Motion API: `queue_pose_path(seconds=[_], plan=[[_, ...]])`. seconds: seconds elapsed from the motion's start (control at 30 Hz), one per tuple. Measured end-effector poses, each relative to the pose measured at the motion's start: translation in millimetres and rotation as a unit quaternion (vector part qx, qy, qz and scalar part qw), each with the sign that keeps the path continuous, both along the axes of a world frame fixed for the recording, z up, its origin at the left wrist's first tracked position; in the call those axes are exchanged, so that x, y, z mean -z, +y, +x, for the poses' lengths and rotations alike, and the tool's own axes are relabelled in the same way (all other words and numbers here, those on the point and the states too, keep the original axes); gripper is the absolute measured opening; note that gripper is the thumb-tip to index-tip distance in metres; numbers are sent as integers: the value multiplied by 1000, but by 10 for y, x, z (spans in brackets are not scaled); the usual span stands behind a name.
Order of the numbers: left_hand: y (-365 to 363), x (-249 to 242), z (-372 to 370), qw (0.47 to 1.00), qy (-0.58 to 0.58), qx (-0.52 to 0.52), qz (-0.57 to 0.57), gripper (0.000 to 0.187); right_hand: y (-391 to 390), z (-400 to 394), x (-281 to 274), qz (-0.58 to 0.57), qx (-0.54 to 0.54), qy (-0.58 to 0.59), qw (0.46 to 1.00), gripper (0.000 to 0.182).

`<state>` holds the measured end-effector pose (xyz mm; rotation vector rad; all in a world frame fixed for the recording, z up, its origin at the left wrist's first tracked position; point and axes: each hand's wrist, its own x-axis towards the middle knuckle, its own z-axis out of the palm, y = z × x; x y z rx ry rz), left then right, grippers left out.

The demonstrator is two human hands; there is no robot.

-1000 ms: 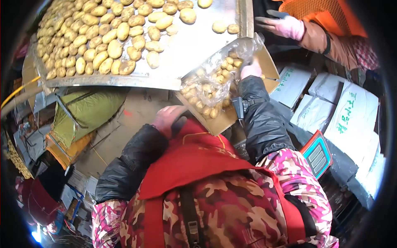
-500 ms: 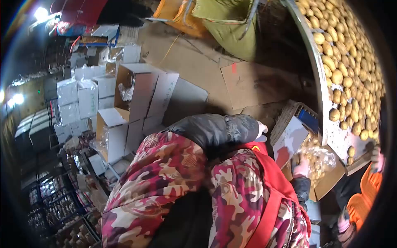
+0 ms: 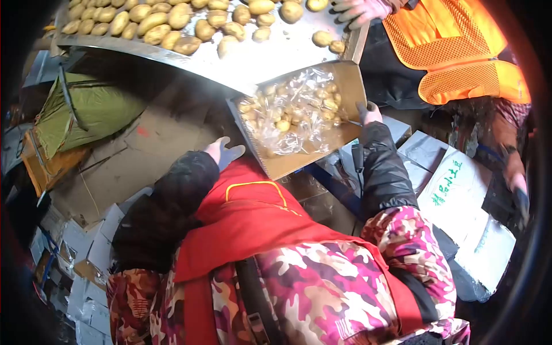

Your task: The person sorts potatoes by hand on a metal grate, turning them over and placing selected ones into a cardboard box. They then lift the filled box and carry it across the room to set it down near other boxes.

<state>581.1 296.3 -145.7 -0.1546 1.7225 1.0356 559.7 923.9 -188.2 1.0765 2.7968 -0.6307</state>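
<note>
An open cardboard box [image 3: 310, 164] holds potatoes [image 3: 283, 125] under a clear, crinkled plastic liner [image 3: 307, 86]. It sits tilted against the front edge of the metal sorting table. My right hand [image 3: 370, 113], in a glove with dark fingers, grips the box's right-hand edge. To the left of the box, my left hand [image 3: 225, 153] is open, its gloved thumb and fingers apart, with a small gap between it and the box wall. Both forearms wear dark sleeve covers, and a red apron [image 3: 247, 201] covers my front.
Loose potatoes lie on the metal table [image 3: 287, 37]. A co-worker in an orange vest [image 3: 454, 52] stands at the right, one gloved hand [image 3: 362, 10] on the tabletop. White boxes [image 3: 454, 184] are stacked at right, more at lower left. A green sack chair [image 3: 86, 109] stands left.
My view has swung right, bringing the box in front of me. My left hand has come out toward the box's left side. My right hand has moved from the box's contents to its edge.
</note>
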Motion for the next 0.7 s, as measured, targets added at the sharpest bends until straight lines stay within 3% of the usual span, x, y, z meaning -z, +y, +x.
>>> queue_pose_path(seconds=[0.07, 0.1, 0.17, 0.27, 0.3, 0.4, 0.47, 0.53, 0.57, 0.6, 0.63, 0.67, 0.7], plan=[[373, 98, 167, 999, 10, -46, -23, 83, -263, -79, -238, 35, -36, -30, 998, 58], [484, 106, 195, 983, -89, -156, 32, 72, -374, -137, -305, 46, -58, -47, 996, 59], [707, 105, 250, 872, -275, -393, 100, 50, -330, -375, -302, 45, -72, -86, 993, 51], [861, -75, 424, 964, -70, -255, -40, 55, -309, -731, -270, -117, -63, -166, 977, 46], [917, -92, 478, 979, 27, -186, -75, 58, -313, -802, -247, -98, -86, -192, 973, 48], [1151, -187, 484, 973, 5, -122, -194, 65, -378, -938, -401, 2, -142, -302, 943, 53], [1066, -92, 536, 975, 34, -149, -160, 54, -188, -957, -249, 66, -258, -342, 901, 59], [1034, -283, 471, 969, 83, -125, -197, 38, 128, -873, -35, 132, -314, -328, 881, 51], [1021, -379, 433, 964, 107, -88, -226, 27, 332, -857, 89, 141, -407, -339, 836, 52], [973, -438, 424, 964, 114, -105, -214, 21, 355, -857, 111, 100, -385, -279, 874, 51], [927, -424, 422, 966, 108, -74, -221, 20, 187, -829, -58, 114, -397, -262, 872, 48], [858, -509, 423, 965, 99, -111, -217, 18, 425, -887, 175, 117, -420, -311, 844, 33], [916, -134, 575, 960, 89, -139, -226, 17, 337, -855, 120, 158, -437, -313, 828, 31]])
